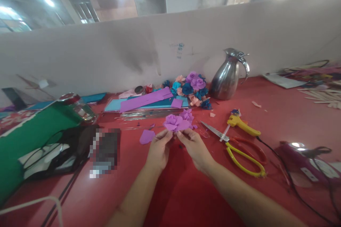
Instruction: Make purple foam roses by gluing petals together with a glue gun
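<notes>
Both hands pinch a purple paper flower [174, 123] from below, at the middle of the red table. My left hand [159, 147] is closed at the flower's left underside, thumb against its base. On the other side my right hand [195, 147] grips the right petals between thumb and fingers. Just behind it lies a second purple flower [187, 114], partly hidden. A loose purple petal [147, 137] rests left of my left hand. To the right of my right hand are scissors [239, 152] with red and yellow handles, blades apart, and a yellow glue gun [243, 124].
Purple paper strips [146, 100] lie over blue sheets, beside a heap of paper flowers [193, 87]. A steel jug [226, 76] stands against the wall. At right is a purple power strip [306, 163] with a black cable; at left, a glass jar [80, 108] and a green box [39, 138].
</notes>
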Demonstrator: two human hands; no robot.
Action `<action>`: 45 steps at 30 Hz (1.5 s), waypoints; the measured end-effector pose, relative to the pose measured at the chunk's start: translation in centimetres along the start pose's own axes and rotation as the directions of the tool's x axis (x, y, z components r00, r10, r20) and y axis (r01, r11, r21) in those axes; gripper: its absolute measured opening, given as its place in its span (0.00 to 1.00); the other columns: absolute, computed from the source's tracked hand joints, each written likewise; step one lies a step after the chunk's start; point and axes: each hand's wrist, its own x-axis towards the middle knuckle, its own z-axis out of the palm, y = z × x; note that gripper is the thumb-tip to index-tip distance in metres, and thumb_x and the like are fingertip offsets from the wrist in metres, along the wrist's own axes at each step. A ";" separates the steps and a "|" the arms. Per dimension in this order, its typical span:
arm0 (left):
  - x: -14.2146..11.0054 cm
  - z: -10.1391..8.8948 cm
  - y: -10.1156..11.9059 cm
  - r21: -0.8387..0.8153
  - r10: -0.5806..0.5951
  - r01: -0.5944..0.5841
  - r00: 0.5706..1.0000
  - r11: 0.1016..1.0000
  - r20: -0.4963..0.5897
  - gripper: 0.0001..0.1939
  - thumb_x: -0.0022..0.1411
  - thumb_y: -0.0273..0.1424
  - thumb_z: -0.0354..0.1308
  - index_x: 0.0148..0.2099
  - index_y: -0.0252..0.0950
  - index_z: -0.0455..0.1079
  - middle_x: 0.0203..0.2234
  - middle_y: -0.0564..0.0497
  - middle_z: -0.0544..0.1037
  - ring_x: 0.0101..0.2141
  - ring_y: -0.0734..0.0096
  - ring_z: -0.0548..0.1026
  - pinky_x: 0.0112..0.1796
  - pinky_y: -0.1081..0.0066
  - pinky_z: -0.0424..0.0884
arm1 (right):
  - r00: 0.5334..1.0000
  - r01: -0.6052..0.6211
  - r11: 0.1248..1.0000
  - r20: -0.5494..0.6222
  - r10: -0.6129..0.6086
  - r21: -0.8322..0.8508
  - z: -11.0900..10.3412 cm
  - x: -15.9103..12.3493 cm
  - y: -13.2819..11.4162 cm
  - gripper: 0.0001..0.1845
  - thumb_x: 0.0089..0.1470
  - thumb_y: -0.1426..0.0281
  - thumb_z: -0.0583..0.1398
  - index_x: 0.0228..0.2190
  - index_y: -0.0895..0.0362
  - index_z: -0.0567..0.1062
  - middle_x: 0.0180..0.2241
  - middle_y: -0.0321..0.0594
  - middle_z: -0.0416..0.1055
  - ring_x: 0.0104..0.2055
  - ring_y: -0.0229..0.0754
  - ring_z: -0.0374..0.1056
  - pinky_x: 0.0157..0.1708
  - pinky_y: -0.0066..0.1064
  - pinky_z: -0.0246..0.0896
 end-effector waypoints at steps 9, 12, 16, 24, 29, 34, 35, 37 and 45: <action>0.1 -0.2 -0.1 0.022 0.063 -0.065 0.996 0.998 0.061 0.08 0.39 0.27 0.72 0.26 0.37 0.77 0.25 0.52 0.81 0.29 0.72 0.76 0.39 0.69 0.71 | 0.993 0.118 0.984 0.030 -0.115 -0.132 -0.3 0.2 0.5 0.14 0.50 0.60 0.61 0.37 0.53 0.77 0.37 0.41 0.76 0.40 0.45 0.69 0.47 0.40 0.61; -0.1 0.0 0.1 0.043 0.069 -0.073 0.994 0.996 0.081 0.09 0.39 0.27 0.71 0.27 0.37 0.77 0.27 0.51 0.81 0.32 0.69 0.77 0.40 0.67 0.71 | 0.984 0.179 0.968 0.035 -0.176 -0.176 -0.2 0.2 0.3 0.14 0.52 0.62 0.59 0.39 0.53 0.77 0.39 0.41 0.76 0.41 0.45 0.69 0.48 0.40 0.61; -0.2 0.1 0.2 0.090 0.077 -0.084 0.994 0.992 0.078 0.10 0.38 0.27 0.72 0.28 0.38 0.77 0.26 0.52 0.81 0.31 0.69 0.77 0.39 0.69 0.71 | 0.972 0.226 0.932 0.003 -0.234 -0.283 -0.2 0.1 0.3 0.13 0.51 0.67 0.58 0.38 0.55 0.77 0.36 0.41 0.76 0.38 0.45 0.69 0.45 0.39 0.62; -0.2 -0.2 0.5 0.130 0.109 -0.117 0.992 0.985 0.070 0.14 0.34 0.24 0.72 0.29 0.38 0.78 0.27 0.53 0.81 0.32 0.68 0.76 0.38 0.69 0.71 | 0.967 0.242 0.929 -0.008 -0.255 -0.280 0.0 -0.5 0.0 0.12 0.47 0.74 0.56 0.33 0.53 0.77 0.33 0.39 0.75 0.37 0.44 0.67 0.41 0.37 0.62; -0.3 -0.1 0.0 0.131 0.133 -0.137 0.990 0.982 0.040 0.13 0.35 0.24 0.72 0.28 0.38 0.77 0.27 0.52 0.81 0.35 0.65 0.77 0.39 0.69 0.72 | 0.966 0.233 0.919 -0.032 -0.256 -0.317 0.0 -0.6 -0.1 0.12 0.39 0.78 0.54 0.25 0.54 0.74 0.25 0.36 0.69 0.34 0.44 0.66 0.38 0.35 0.60; -0.3 -0.1 -0.5 0.157 0.139 -0.147 0.988 0.977 0.065 0.11 0.39 0.27 0.71 0.30 0.38 0.78 0.28 0.51 0.81 0.36 0.65 0.77 0.40 0.68 0.72 | 0.955 0.266 0.898 -0.033 -0.296 -0.350 -0.2 -0.5 0.3 0.15 0.39 0.79 0.53 0.28 0.54 0.75 0.28 0.38 0.71 0.35 0.44 0.66 0.40 0.35 0.59; -0.3 -0.2 -0.6 0.159 0.144 -0.155 0.987 0.975 0.077 0.11 0.40 0.28 0.71 0.31 0.38 0.78 0.28 0.51 0.81 0.36 0.65 0.77 0.40 0.68 0.72 | 0.952 0.271 0.894 -0.038 -0.303 -0.356 -0.2 -0.5 0.4 0.15 0.40 0.78 0.53 0.29 0.54 0.75 0.30 0.39 0.72 0.36 0.44 0.66 0.40 0.35 0.59; -0.2 -0.4 -0.7 0.163 0.150 -0.165 0.983 0.973 0.102 0.11 0.43 0.29 0.70 0.33 0.38 0.79 0.28 0.51 0.81 0.37 0.64 0.77 0.40 0.67 0.72 | 0.948 0.278 0.886 -0.045 -0.316 -0.371 -0.2 -0.5 0.5 0.15 0.42 0.78 0.53 0.30 0.54 0.76 0.32 0.40 0.73 0.36 0.44 0.66 0.40 0.35 0.59; 0.0 -1.2 -0.6 0.210 0.181 -0.195 0.980 0.958 0.083 0.14 0.40 0.27 0.70 0.34 0.39 0.79 0.30 0.51 0.82 0.36 0.63 0.77 0.38 0.69 0.72 | 0.958 0.250 0.886 -0.031 -0.284 -0.390 -0.1 -0.8 0.3 0.15 0.44 0.79 0.55 0.33 0.54 0.77 0.35 0.40 0.75 0.38 0.45 0.69 0.41 0.35 0.61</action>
